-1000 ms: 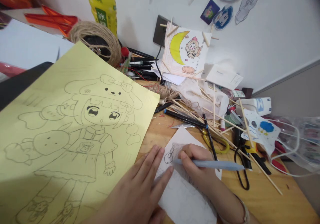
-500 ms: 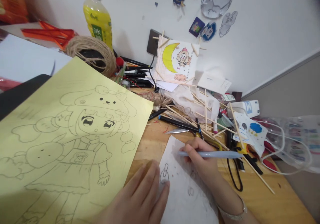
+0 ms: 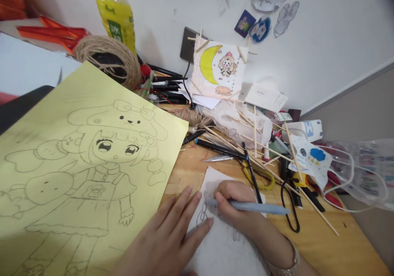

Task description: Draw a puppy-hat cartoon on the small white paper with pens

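My right hand [image 3: 235,204] grips a light blue pen [image 3: 258,207], its tip near a small outline sketch on the white paper [image 3: 221,243]. Fingers stretched out, my left hand [image 3: 172,231] lies flat on the left side of that paper, thumb just below the sketch. To the left is a large yellow sheet [image 3: 135,202] bearing a line drawing of a girl in a dog-eared hat. Part of the white paper is hidden under both hands.
Yellow-handled scissors [image 3: 257,177], a black marker [image 3: 220,148] and thin wooden sticks [image 3: 255,132] lie beyond the paper. Further back are a twine coil [image 3: 129,64], a yellow drink bottle [image 3: 116,17] and a stick-framed moon picture [image 3: 219,67]. A clear plastic bag [image 3: 369,177] sits right.
My right hand has moved left and slightly down with the pen, bringing its tip close to the small sketch. My left hand's fingers have spread and shifted slightly. The view has tilted a little.
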Demonstrator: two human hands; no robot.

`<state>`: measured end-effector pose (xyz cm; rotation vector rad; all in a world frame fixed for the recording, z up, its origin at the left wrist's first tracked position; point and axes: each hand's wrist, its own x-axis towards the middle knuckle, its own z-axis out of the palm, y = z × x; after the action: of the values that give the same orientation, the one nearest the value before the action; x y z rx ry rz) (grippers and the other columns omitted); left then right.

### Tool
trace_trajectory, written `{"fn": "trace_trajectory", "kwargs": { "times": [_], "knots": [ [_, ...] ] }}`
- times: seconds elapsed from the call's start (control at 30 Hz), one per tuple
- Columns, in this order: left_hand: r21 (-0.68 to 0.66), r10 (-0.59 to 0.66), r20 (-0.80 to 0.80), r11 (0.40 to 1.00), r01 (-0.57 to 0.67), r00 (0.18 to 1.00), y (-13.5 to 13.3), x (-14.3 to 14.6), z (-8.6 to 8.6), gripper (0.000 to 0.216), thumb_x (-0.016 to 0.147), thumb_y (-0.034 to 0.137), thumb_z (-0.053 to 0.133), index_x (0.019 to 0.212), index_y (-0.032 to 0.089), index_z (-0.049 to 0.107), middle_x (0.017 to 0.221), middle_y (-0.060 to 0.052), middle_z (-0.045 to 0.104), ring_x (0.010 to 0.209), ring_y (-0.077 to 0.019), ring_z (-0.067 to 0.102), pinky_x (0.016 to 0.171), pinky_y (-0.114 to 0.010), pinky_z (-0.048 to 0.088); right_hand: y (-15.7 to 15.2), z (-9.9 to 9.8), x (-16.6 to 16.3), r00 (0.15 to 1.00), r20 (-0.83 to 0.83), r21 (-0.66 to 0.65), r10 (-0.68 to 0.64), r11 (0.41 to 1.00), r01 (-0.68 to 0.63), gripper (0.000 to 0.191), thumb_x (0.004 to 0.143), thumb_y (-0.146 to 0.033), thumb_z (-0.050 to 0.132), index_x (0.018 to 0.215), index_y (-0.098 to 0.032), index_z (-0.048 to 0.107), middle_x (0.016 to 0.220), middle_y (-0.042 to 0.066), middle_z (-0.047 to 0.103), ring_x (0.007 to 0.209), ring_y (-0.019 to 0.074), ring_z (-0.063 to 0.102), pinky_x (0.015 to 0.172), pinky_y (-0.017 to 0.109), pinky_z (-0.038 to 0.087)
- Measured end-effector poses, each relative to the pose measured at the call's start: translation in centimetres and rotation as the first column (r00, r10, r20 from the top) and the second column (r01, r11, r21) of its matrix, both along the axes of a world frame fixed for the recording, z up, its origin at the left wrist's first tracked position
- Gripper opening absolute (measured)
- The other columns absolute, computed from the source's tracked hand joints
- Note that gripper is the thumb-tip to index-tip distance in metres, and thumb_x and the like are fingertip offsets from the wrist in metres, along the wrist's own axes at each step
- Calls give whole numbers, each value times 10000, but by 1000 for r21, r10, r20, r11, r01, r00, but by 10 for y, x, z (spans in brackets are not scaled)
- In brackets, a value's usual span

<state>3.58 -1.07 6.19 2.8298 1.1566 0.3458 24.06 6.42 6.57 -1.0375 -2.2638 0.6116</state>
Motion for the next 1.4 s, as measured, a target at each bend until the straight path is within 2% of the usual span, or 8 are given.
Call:
{"fn": "trace_trajectory", "kwargs": {
  "times": [0.1, 0.27, 0.43, 0.57, 0.77, 1.23, 1.4],
  "knots": [
    [-29, 41, 3, 999, -41, 999, -1, 1, 1, 870, 587, 287, 820, 1392, 255, 493, 1480, -177, 393, 1385, -376, 285, 1096, -506, 254, 1, 1, 0, 1000, -8, -4, 29, 1000, -29, 335, 851, -162, 446, 550, -221, 311, 487, -26, 470, 458, 107, 455, 475, 230, 345],
    [-15, -41, 31, 999, 42, 999, 2, -3, -4, 875, 632, 331, 811, 1423, 245, 448, 1497, -194, 353, 1392, -381, 266, 1087, -492, 283, 1, 1, 0, 998, -24, -30, 58, 998, -59, 341, 862, -175, 451, 548, -218, 326, 490, -33, 456, 464, 104, 445, 486, 229, 346],
    [-33, -30, 43, 999, 31, 999, 1, -4, -5, 794, 678, 310, 770, 1409, 244, 464, 1503, -170, 357, 1397, -371, 258, 1086, -493, 290, 0, 1, 1, 1000, -16, -46, -3, 999, 2, 343, 858, -171, 484, 536, -216, 376, 505, -26, 474, 471, 111, 445, 487, 241, 337],
    [-30, -19, 55, 999, 21, 998, 0, -4, -4, 762, 691, 309, 764, 1396, 232, 484, 1491, -173, 379, 1390, -376, 275, 1085, -504, 289, -1, 4, 0, 1000, -10, -76, 20, 997, -21, 357, 861, -184, 473, 524, -219, 358, 497, -26, 463, 469, 113, 441, 488, 245, 338],
    [-11, -38, 51, 999, 39, 998, 2, -6, -3, 774, 693, 299, 759, 1406, 222, 469, 1493, -181, 371, 1379, -377, 299, 1084, -495, 293, -1, 5, -1, 998, 48, -26, -51, 998, 53, 337, 849, -178, 448, 526, -220, 363, 489, -26, 461, 461, 110, 426, 475, 243, 311],
    [8, -61, -1, 998, 61, 998, 3, -8, -5, 802, 690, 304, 745, 1427, 229, 435, 1484, -196, 379, 1369, -400, 308, 1058, -513, 319, 0, 4, -2, 999, -16, -62, -40, 997, 39, 355, 826, -159, 454, 524, -222, 278, 483, -45, 387, 453, 102, 379, 465, 253, 281],
    [-1, -50, 20, 999, 50, 999, 2, -6, -5, 751, 720, 310, 724, 1415, 218, 453, 1487, -179, 383, 1374, -387, 306, 1074, -502, 297, -1, 3, -2, 999, -31, -71, -32, 997, 30, 357, 828, -163, 460, 525, -223, 283, 484, -47, 387, 451, 102, 378, 465, 252, 288]
  ]
}}
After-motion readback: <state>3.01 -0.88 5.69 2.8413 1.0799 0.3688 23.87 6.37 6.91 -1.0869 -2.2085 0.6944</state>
